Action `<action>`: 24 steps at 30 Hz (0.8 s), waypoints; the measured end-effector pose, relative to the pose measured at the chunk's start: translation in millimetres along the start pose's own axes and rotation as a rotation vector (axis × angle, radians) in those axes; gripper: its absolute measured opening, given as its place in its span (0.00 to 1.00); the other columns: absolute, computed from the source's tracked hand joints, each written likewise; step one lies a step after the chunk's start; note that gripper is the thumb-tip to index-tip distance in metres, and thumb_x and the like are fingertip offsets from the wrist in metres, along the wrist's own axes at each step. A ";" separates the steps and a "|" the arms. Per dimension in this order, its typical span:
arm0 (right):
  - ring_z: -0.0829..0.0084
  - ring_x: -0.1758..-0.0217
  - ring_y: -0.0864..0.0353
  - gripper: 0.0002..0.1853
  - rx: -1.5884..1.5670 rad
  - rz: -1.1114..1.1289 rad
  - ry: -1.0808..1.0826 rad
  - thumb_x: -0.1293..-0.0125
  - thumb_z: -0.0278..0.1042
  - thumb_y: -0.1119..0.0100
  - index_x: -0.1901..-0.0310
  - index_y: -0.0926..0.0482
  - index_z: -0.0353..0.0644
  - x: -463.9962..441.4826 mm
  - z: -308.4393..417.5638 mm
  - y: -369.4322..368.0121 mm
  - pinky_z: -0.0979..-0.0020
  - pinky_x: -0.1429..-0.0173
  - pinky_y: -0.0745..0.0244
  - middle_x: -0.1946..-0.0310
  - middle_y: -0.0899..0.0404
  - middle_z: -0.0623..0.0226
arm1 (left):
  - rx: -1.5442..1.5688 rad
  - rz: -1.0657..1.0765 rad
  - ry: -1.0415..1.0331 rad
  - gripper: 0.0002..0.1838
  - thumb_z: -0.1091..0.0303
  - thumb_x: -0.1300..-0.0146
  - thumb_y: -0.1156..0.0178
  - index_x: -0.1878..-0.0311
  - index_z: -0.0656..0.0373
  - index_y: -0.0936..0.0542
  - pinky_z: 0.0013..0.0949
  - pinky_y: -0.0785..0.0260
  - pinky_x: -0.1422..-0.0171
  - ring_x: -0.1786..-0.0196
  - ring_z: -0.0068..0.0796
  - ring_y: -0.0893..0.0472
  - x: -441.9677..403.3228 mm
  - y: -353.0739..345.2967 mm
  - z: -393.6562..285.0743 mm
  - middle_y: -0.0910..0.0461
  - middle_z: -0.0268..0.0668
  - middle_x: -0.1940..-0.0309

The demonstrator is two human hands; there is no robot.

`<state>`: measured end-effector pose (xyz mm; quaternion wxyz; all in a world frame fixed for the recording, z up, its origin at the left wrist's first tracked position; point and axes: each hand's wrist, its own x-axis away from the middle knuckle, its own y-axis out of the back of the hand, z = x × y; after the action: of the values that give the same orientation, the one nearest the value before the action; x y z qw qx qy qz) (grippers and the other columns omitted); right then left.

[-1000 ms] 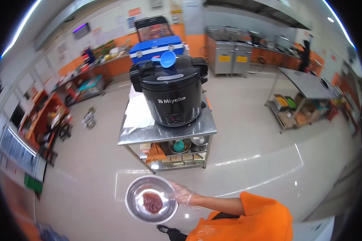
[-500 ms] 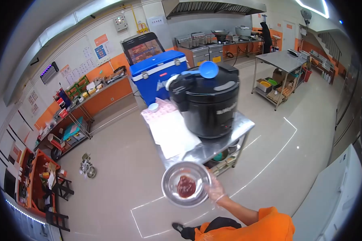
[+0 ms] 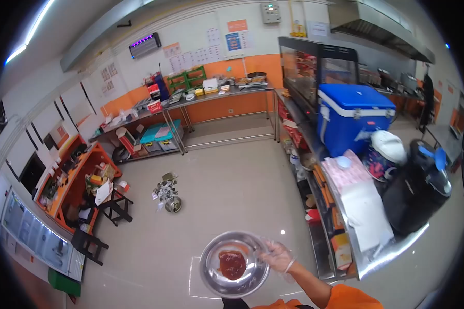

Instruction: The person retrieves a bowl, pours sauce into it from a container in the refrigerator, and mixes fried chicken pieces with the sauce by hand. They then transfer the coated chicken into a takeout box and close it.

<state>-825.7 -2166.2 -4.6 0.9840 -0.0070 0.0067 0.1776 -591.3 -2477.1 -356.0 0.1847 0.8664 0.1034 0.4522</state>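
A black stool [image 3: 116, 207] stands on the left. Next is a small metal pot [image 3: 174, 204], then wide floor [image 3: 232, 190] with room to move. Low in the middle, a shiny bowl [image 3: 210, 270] holds wet, red food [image 3: 232, 264]. The gloved right hand [image 3: 277, 256] grips the bowl's right edge. The left hand's grip can't be told. Farther right, the edge of the surface [image 3: 375, 265] is apart from the bowl.

Steel table [image 3: 397, 253], white sheet [image 3: 365, 212], black cooker [image 3: 411, 193] atop
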 end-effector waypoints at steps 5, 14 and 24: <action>0.72 0.45 0.21 0.26 0.077 -0.423 -0.445 0.36 0.26 0.37 0.35 0.27 0.40 -168.7 -71.4 -45.6 0.69 0.39 0.24 0.47 0.19 0.65 | -0.115 0.011 0.014 0.14 0.59 0.31 0.44 0.59 0.61 0.20 0.38 0.28 0.70 0.72 0.32 0.22 -179.4 143.0 -112.1 0.21 0.38 0.73; 0.72 0.54 0.18 0.23 -0.148 -0.870 -0.185 0.41 0.21 0.38 0.42 0.21 0.39 -288.5 -149.4 45.8 0.66 0.50 0.20 0.53 0.16 0.65 | 0.205 -0.383 -0.434 0.13 0.58 0.31 0.44 0.59 0.59 0.21 0.32 0.33 0.75 0.76 0.24 0.26 -507.1 444.5 -524.4 0.24 0.33 0.75; 0.69 0.48 0.19 0.27 0.366 -0.851 -0.419 0.41 0.30 0.36 0.38 0.23 0.38 -688.6 -102.0 139.9 0.65 0.45 0.23 0.49 0.17 0.60 | 0.839 0.511 -0.585 0.28 0.49 0.23 0.51 0.31 0.59 0.36 0.46 0.24 0.37 0.40 0.42 0.20 -411.7 233.6 -942.3 0.26 0.49 0.38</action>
<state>-1520.7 -2277.5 -97.4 0.9347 0.1991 -0.1630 -0.2453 -1597.4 -2618.8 -73.7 -0.2694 0.9522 0.0056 0.1439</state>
